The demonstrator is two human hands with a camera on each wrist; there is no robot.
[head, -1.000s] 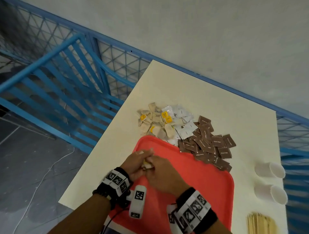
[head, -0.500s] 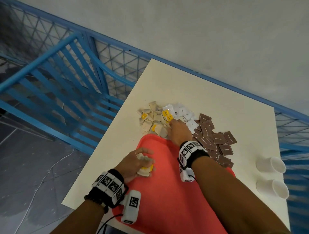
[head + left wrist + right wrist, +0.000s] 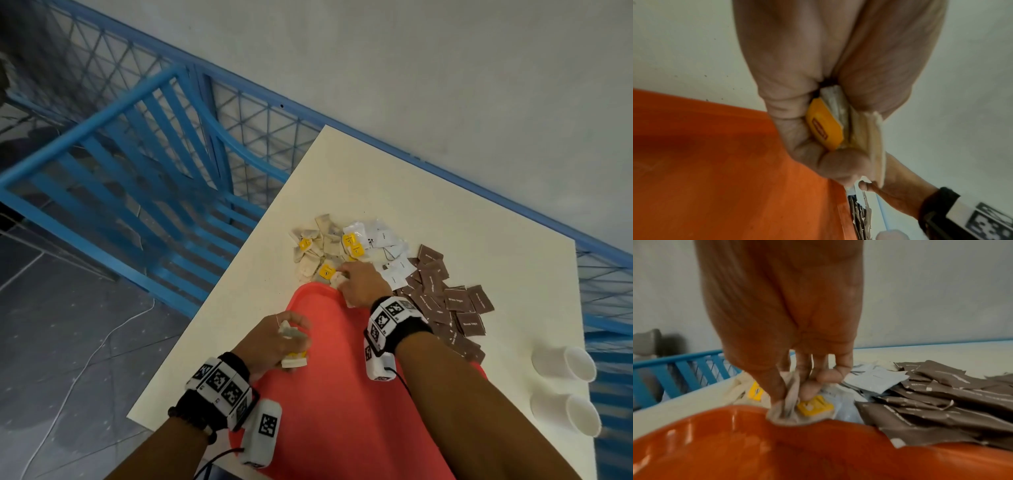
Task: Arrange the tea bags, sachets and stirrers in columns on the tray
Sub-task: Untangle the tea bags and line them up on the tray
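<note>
An orange-red tray (image 3: pixel 329 404) lies on the cream table (image 3: pixel 411 192). My left hand (image 3: pixel 274 339) hovers over the tray's left edge and grips a small stack of tea bags (image 3: pixel 294 359) with yellow tags (image 3: pixel 825 128). My right hand (image 3: pixel 359 284) reaches over the tray's far rim and pinches a beige tea bag (image 3: pixel 789 407) at the near edge of the tea bag pile (image 3: pixel 318 246). White sachets (image 3: pixel 387 246) and brown sachets (image 3: pixel 448 301) lie heaped to the right of that pile. No stirrers are in view.
Two white paper cups (image 3: pixel 565 363) lie on their sides at the table's right edge. A blue metal railing (image 3: pixel 137 171) runs along the table's left and far sides. The tray's near middle holds nothing.
My right hand left the left hand, reached forward to the tea bag pile and now pinches a bag at the tray's far rim. The left hand kept its stack, nearly in place.
</note>
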